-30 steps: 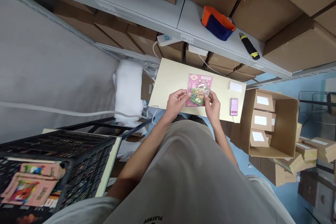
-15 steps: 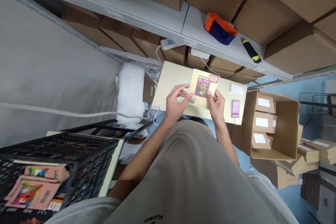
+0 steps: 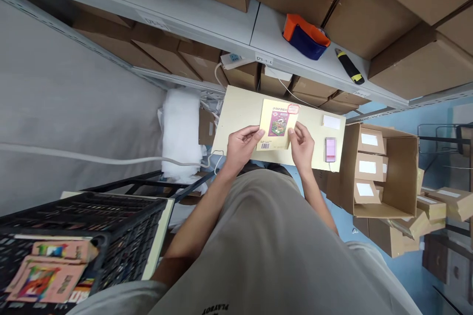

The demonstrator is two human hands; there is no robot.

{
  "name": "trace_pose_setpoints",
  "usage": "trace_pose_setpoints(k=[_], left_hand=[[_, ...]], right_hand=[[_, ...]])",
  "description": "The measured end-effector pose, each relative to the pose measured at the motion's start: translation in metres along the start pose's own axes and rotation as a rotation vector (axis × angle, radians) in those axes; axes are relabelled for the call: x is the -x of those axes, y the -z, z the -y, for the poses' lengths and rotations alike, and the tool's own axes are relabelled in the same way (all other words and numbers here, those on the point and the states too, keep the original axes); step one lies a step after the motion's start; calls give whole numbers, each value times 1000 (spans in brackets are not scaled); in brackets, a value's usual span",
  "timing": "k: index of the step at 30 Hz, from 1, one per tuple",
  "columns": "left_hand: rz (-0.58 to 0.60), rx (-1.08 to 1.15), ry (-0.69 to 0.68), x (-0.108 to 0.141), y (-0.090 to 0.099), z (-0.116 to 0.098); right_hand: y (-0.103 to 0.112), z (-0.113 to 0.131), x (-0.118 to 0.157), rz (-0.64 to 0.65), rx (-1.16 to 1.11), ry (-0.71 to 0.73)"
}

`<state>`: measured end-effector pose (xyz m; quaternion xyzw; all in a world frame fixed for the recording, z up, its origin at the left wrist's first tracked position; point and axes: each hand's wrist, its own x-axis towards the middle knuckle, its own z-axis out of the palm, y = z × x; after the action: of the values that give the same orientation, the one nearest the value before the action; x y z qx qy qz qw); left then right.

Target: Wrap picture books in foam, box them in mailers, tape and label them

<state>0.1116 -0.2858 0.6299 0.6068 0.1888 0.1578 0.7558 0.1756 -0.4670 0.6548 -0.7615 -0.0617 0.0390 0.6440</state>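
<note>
A pale yellow book (image 3: 279, 124) with a purple picture, a barcode and a red-edged sticker is held up over the cream table (image 3: 238, 110). My left hand (image 3: 242, 148) grips its left edge, thumb on the cover and fingers behind. On the opposite edge, my right hand (image 3: 302, 147) pinches the book the same way. To the right on the table lie a phone (image 3: 330, 149) with a lit pink screen and a small white slip (image 3: 331, 122).
An orange and blue tape dispenser (image 3: 306, 37) and a yellow-black cutter (image 3: 349, 66) sit on the shelf ahead. An open carton (image 3: 401, 172) holds small boxes at right. A black crate (image 3: 129, 236) stands lower left, near white wrap (image 3: 181, 130).
My left hand has closed on the book's left edge, where its fingers were apart before. The book has shifted slightly left and turned a little straighter. The view has shifted slightly.
</note>
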Motion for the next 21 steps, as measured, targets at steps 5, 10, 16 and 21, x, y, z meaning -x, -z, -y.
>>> trace_pose_setpoints(k=[5, 10, 16, 21], left_hand=[[-84, -208, -230, 9, -7, -8], [29, -361, -444, 26, -26, -11], [61, -449, -483, 34, -27, -10], [-102, -347, -259, 11, 0, 2]], right_hand=[[-5, 6, 15, 38, 104, 18], [-24, 16, 31, 136, 5, -56], [-12, 5, 19, 89, -15, -77], [7, 4, 14, 196, -74, -110]])
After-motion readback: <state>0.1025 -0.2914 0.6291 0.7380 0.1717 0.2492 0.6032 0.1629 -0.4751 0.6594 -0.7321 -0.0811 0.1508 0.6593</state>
